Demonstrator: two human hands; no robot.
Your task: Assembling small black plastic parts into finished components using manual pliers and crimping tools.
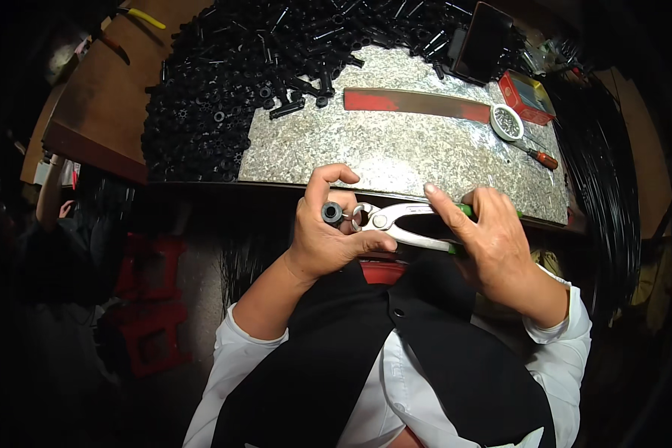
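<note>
My left hand [319, 224] is closed around a black hollow cylindrical part [331, 213], its round open end turned up toward me. In my right hand [493, 231] are pincers [399, 220] with silver jaws and green grips. Their rounded jaws sit beside the black part, close to my left fingers; whether they bite on something there is too small to tell. Both hands are held just off the front edge of the stone-patterned tabletop [306, 149], above my lap.
A large heap of black parts [224, 89] covers the back left. Behind my hands lie a flat reddish bar [418, 106], a white round dish [506, 122] of small metal pieces, a screwdriver [543, 158] and a red box [526, 97]. Black strands [597, 172] hang at right. Another person's arm [50, 190] shows far left.
</note>
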